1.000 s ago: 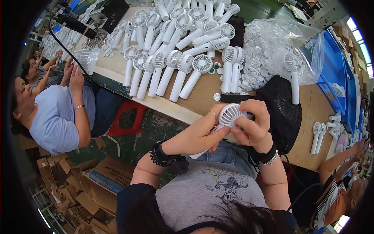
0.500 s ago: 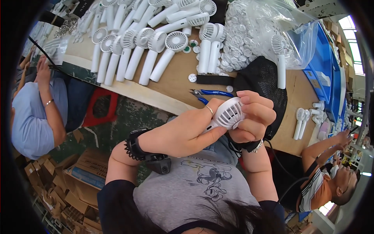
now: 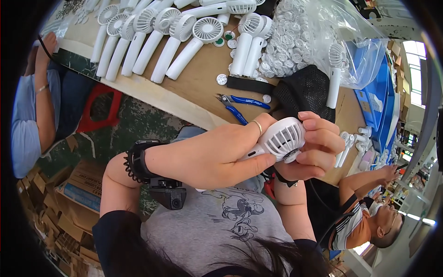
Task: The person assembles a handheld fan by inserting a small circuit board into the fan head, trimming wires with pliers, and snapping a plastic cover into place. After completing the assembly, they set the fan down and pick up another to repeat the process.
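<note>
A white handheld fan (image 3: 282, 137) is between my two hands in front of my chest, its slatted head toward the right. My left hand (image 3: 221, 154) is closed around its handle and neck, covering most of the handle. My right hand (image 3: 320, 145) has its fingers curled around the far side of the head, near a round piece at its lower edge. Beyond my hands, blue-handled cutters (image 3: 249, 102) lie on the table with their jaws to the left. A black strip (image 3: 250, 85) and a black mesh bag (image 3: 302, 94) lie just past them.
Several white fans (image 3: 166, 55) lie in rows at the back left. Small white discs (image 3: 286, 51) are heaped beside a clear plastic bag (image 3: 357, 64). Blue trays (image 3: 369, 104) stand right. Co-workers sit on both sides; a red stool (image 3: 99, 111) and cardboard boxes (image 3: 78, 189) are left.
The view has shifted, so the table sits higher and further left. The fan has turned slightly, showing more of the round piece at its head's edge. Both hands still hold it.
</note>
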The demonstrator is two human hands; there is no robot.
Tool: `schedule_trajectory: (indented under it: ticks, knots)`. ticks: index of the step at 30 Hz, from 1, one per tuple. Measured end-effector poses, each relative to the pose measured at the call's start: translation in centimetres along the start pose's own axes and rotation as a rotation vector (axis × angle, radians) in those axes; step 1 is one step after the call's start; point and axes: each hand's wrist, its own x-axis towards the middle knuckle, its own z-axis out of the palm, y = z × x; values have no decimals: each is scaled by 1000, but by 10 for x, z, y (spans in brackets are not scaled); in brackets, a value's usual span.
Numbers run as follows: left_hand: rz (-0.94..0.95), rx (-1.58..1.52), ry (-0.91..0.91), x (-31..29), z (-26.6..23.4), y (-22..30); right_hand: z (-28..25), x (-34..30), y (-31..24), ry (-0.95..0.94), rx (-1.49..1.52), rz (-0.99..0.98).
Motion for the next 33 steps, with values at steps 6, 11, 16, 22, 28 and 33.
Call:
schedule_trajectory:
  ticks: [6, 11, 16, 22, 28, 33]
  knots:
    - [-1, -18, -23, 0, -2, -2, 2, -2, -3, 28, -4, 25]
    - [31, -52, -25, 0, -1, -5, -1, -2, -5, 19, 9, 34]
    - [51, -16, -22, 1, -2, -7, -7, -3, -13, -44, -37, 92]
    - [92, -36, -40, 2, -3, -16, -19, 2, -18, -205, -128, 92]
    - [93, -9, 18, -3, -2, -13, -27, 6, -31, -326, -343, 117]
    - [164, 42, 112, -2, 1, -20, -33, 9, -37, -414, -388, 153]
